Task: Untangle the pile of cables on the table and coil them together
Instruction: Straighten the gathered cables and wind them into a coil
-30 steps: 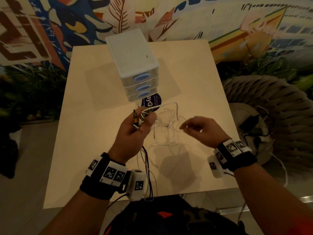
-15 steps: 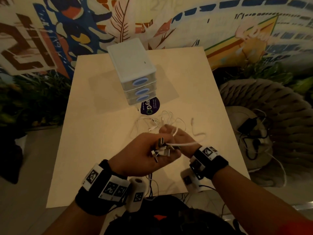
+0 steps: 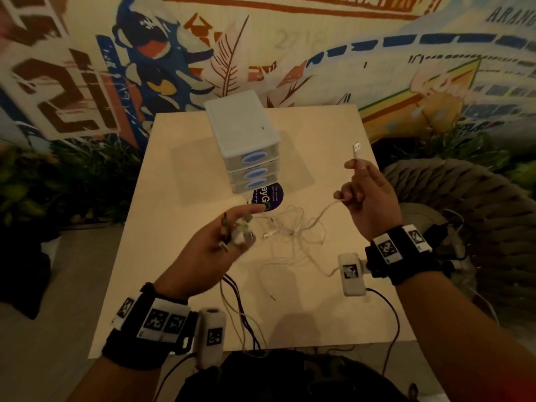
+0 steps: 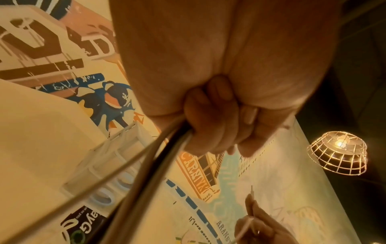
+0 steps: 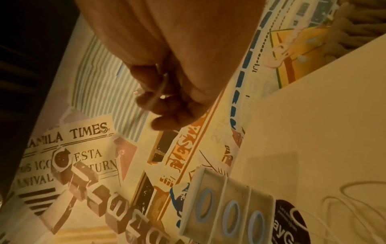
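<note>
While the left hand point(image 3: 213, 248) grips a bundle of cable ends point(image 3: 236, 233), right hand point(image 3: 367, 198) fingers pinch a white cable point(image 3: 326, 211), tangle point(image 3: 293, 236) on the surface point(image 3: 179, 227).

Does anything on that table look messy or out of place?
Yes: thin white cables lie in a loose tangle mid-table, and several dark cables hang over the near edge. The left hand grips a bunch of plugs; the right hand holds one white cable up.
</note>
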Available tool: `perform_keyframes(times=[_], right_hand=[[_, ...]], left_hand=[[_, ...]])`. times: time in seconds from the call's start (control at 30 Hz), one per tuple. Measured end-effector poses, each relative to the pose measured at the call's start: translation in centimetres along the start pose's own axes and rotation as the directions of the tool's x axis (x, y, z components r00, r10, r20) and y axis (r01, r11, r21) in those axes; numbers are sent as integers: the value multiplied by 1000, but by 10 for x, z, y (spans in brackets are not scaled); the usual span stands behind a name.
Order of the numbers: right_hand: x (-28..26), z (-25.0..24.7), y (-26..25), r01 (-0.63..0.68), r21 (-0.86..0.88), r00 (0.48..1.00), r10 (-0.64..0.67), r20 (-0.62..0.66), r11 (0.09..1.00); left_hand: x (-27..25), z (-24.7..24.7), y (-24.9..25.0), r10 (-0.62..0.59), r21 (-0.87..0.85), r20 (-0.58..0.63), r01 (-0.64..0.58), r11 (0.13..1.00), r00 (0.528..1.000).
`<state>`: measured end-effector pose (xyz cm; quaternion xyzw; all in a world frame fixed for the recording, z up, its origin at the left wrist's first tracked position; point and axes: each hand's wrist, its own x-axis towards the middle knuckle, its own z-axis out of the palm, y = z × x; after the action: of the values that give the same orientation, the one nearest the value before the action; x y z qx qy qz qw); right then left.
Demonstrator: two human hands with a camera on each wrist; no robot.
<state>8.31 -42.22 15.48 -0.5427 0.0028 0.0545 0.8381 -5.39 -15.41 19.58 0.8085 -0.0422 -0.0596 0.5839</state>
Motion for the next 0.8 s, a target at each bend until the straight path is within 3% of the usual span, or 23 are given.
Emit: perform_keyframes(times=[0.1,0.27,0.37,0.5,0.63,0.8], right_hand=[[-17,13,-1,30,-187,994,-10,109,982],[-52,56,20,141,-509,957,15,291,849],[-68,79,25,244,-562,926,-18,378,791],[-72,86,18,294,-581,918,-55,392,759],[-76,77,15,234,-688,889,135,438,687],[-83,33,29,169,-810,871,300,390,562]], left_hand=[[14,3,-2,-110,-279,-76,85,957,991],[32,24,9,-145,-380,-28,124,917,989],[36,37,19,-153,-401,-23,131,907,988],[35,39,20,-178,-434,-81,126,892,981],[41,36,20,-151,-428,-205,50,902,967],[54,13,18,-234,-552,-327,16,834,916]])
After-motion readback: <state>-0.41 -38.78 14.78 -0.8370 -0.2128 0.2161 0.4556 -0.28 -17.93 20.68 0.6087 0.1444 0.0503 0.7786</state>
